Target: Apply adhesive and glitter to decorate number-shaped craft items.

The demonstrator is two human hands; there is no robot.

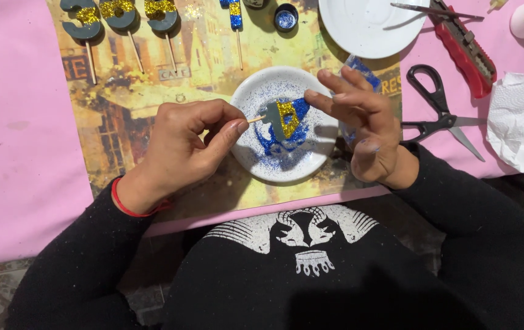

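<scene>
A printed mat carries a white plate dusted with blue glitter. Over the plate, the left hand pinches a stick bearing a grey glittered shape. The right hand hangs released, fingertips touching the shape's far edge.

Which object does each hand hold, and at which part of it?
The left hand pinches the thin stick of a glittered topper over the small plate. The right hand touches the topper's top with its fingertips; a firm grip cannot be told.
</scene>
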